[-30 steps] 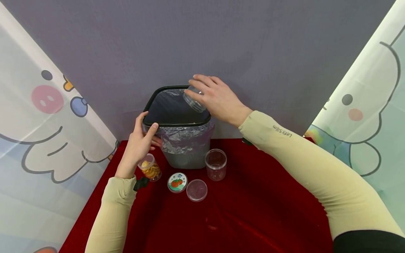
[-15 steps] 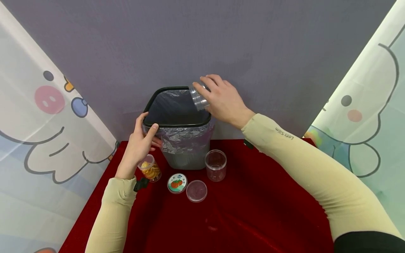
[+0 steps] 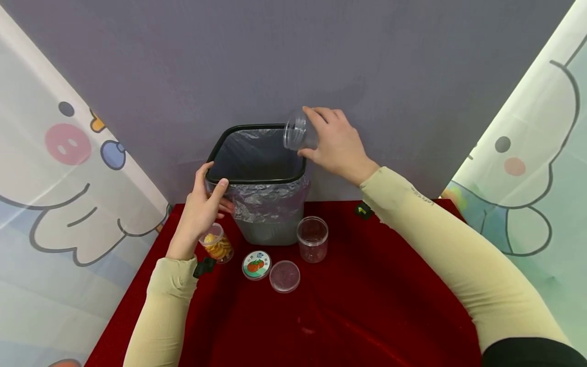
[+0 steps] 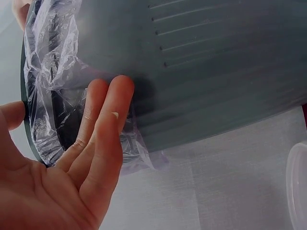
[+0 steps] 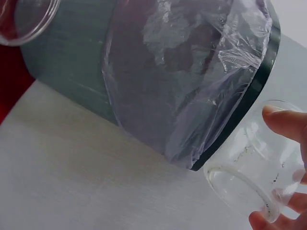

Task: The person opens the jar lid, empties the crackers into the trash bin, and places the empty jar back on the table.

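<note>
Tilted on its side, a clear plastic jar (image 3: 294, 131) is gripped by my right hand (image 3: 339, 145) above the trash can's right back rim. Its mouth faces left; dark specks cling inside in the right wrist view. My left hand (image 3: 201, 211) holds the front left corner of the grey trash can (image 3: 268, 233), thumb and index fingertip at the black rim. Its other fingers (image 4: 108, 120) lie against the can's outer side, over the clear bag liner (image 3: 270, 201). The can's bottom is hidden in shadow.
On the red cloth stand an open clear jar (image 3: 314, 244) and, by my left wrist, a jar of yellow twisted snacks (image 3: 219, 247). A tomato-printed lid (image 3: 257, 265) and a clear lid (image 3: 285, 277) lie in front of the can. A grey wall (image 3: 257, 61) rises behind.
My right hand has moved right with the jar and turned it from mouth-down to nearly sideways. The left hand and the trash can stay in place.
</note>
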`<state>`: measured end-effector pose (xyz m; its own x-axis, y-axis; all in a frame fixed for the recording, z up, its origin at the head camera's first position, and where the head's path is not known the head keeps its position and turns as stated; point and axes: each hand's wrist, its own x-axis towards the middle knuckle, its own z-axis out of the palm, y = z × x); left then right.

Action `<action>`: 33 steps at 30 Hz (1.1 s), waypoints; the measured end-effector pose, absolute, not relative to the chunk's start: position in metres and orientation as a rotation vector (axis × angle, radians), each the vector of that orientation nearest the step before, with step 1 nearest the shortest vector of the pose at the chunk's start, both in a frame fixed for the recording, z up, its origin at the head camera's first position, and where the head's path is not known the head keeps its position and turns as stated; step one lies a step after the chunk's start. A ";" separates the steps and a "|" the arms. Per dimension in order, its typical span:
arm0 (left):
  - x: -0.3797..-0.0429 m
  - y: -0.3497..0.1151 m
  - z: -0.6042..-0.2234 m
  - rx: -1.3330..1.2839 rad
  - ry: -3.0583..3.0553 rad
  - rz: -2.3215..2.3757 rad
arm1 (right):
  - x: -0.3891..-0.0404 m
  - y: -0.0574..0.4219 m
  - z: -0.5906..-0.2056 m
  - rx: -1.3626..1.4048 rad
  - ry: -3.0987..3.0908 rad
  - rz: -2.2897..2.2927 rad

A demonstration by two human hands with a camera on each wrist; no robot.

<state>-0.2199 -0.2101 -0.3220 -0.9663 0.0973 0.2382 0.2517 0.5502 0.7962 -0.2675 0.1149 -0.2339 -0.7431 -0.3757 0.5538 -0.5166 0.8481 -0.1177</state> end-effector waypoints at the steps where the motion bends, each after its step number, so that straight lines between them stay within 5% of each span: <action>1: -0.220 -0.210 -0.322 -0.297 -2.617 -1.383 | -0.268 0.116 -0.234 0.632 -2.510 0.408; 22: -0.218 -0.213 -0.322 -0.295 -2.610 -1.375 | -0.274 0.146 -0.270 0.370 -2.461 1.272; 33: -0.216 -0.215 -0.323 -0.296 -2.604 -1.357 | -0.277 0.161 -0.321 0.308 -2.498 1.518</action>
